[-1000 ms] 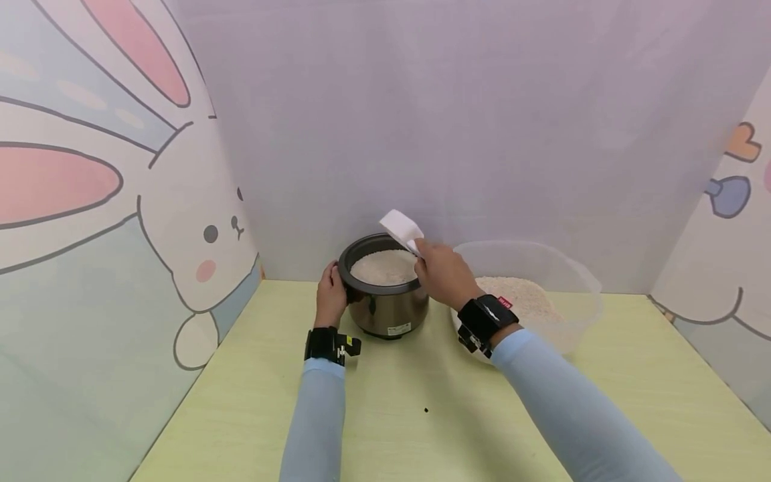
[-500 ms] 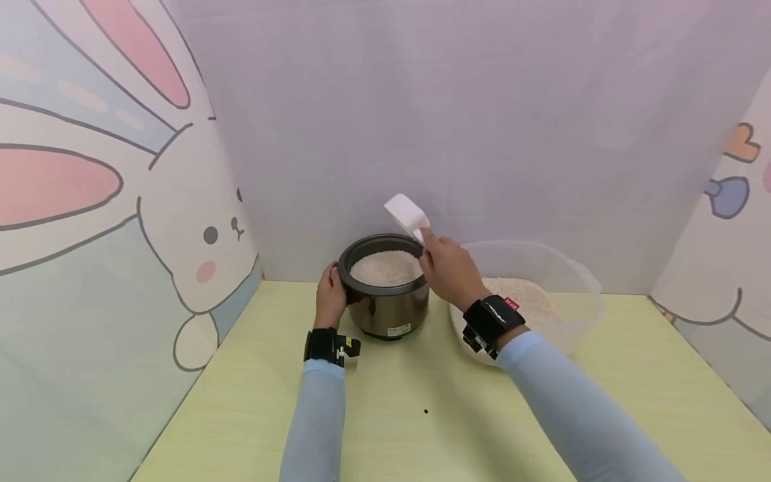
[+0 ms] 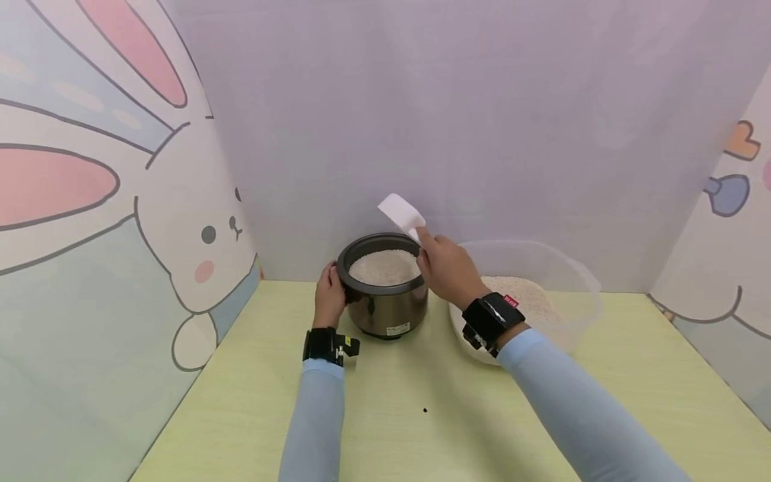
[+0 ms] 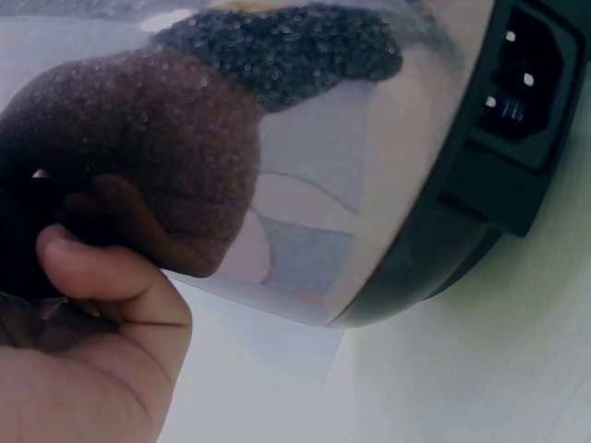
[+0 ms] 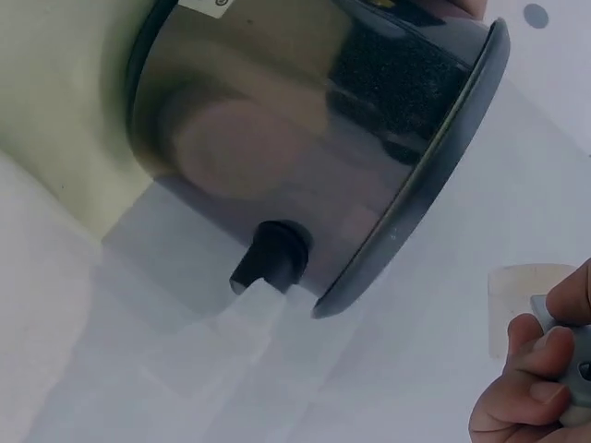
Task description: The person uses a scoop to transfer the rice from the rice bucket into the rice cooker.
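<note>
A steel rice cooker pot [image 3: 385,308] with a dark rim stands on the yellow-green table, filled with white rice [image 3: 384,266]. My left hand [image 3: 330,294] grips the pot's left side. In the left wrist view its thumb [image 4: 106,277] lies against the shiny wall [image 4: 305,157]. My right hand [image 3: 429,249] holds a white scoop [image 3: 401,213] by its handle, raised above the pot's right rim, blade tilted up to the left. In the right wrist view the curled fingers [image 5: 526,392] show at the lower right beside the pot [image 5: 305,138].
A clear plastic bowl [image 3: 572,281] with rice [image 3: 524,298] stands right of the pot, under my right wrist. Cartoon-printed panels close off the left, back and right. The table [image 3: 421,375] extends toward me, with a small dark speck [image 3: 424,410] on it.
My right hand has lifted the scoop a little higher over the pot's right rim. The left hand and the pot have stayed put.
</note>
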`<action>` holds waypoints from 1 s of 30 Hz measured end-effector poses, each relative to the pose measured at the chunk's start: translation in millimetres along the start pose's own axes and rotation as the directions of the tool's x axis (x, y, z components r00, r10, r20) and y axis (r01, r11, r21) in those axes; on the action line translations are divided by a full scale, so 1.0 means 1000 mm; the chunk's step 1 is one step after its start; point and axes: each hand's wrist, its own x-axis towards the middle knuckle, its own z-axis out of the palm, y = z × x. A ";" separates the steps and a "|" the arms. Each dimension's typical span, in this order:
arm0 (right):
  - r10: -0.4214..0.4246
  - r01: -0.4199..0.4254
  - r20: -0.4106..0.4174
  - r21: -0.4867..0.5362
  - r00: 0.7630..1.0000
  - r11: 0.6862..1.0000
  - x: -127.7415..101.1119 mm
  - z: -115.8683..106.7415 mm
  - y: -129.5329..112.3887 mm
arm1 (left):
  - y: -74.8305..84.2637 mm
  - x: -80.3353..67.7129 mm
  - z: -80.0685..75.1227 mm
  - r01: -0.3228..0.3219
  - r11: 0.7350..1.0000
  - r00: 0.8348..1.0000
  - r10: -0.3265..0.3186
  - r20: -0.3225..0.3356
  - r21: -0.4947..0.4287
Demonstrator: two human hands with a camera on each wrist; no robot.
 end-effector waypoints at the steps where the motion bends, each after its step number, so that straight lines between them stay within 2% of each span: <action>1: 0.006 -0.006 0.007 0.004 1.000 1.000 -0.001 0.001 -0.001 | 0.000 0.000 0.000 -0.001 1.000 1.000 0.001 -0.002 0.000; 6: 0.060 -0.059 0.102 -0.012 0.993 0.998 -0.012 0.014 0.002 | 0.000 0.000 -0.001 0.006 1.000 1.000 -0.006 0.002 -0.012; 8: 0.068 -0.066 0.112 -0.023 0.991 0.998 -0.017 0.018 0.004 | 0.001 -0.001 0.000 0.010 1.000 1.000 -0.010 0.005 -0.018; 13: 0.054 -0.053 0.032 -0.017 0.998 0.998 -0.020 0.014 0.005 | 0.002 -0.002 0.001 0.017 1.000 1.000 -0.017 0.000 -0.018; 20: 0.073 -0.066 -0.103 0.073 0.992 0.995 -0.030 -0.003 0.003 | -0.001 -0.001 0.000 0.012 1.000 1.000 -0.012 -0.002 -0.005; 26: 0.093 -0.076 -0.137 0.128 0.986 0.989 -0.052 -0.008 0.006 | 0.001 0.000 0.000 0.007 1.000 1.000 -0.007 -0.007 -0.021; 30: 0.158 -0.131 -0.138 0.185 0.978 0.974 -0.072 -0.011 0.005 | 0.002 0.000 0.001 0.012 1.000 1.000 -0.012 -0.001 -0.016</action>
